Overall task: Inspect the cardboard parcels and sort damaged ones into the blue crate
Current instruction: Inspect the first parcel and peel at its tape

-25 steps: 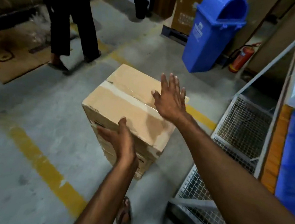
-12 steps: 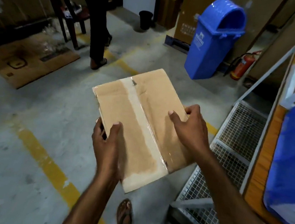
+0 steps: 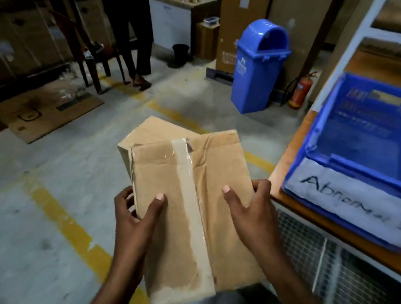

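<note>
- The person holds one cardboard parcel (image 3: 186, 175) up in the air with both hands, over the grey floor (image 3: 23, 206)
- The left hand (image 3: 136, 209) grips the left edge of the parcel, with the thumb flat on top and the fingers curled round the side
- The right hand (image 3: 252, 216) grips the right edge, with the thumb on top and the fingers tucked round the side
- The parcel is brown and flat, and its long side points away from the person
- A strip of clear tape (image 3: 191, 214) runs down the middle of the top
- The top has bent lines in the card near the far end, on the right of the tape
- The blue crate (image 3: 365, 116) sits on a wooden shelf (image 3: 293, 148) on the right, near the parcel but not touching it
- The crate has a white label (image 3: 354, 203) on its front with black writing that starts "Abnormal"
- Under the shelf there is white wire mesh (image 3: 308, 251)
- A yellow line (image 3: 66, 226) is painted on the floor, and it goes under the parcel
- Far back stands a tall blue bin (image 3: 257, 68), and a red fire extinguisher (image 3: 301, 91) is just to its right
- Another person (image 3: 137, 43) stands at the back on the left, next to a dark chair (image 3: 86, 44)
- A flat piece of cardboard (image 3: 48, 110) lies on the floor on the left
</note>
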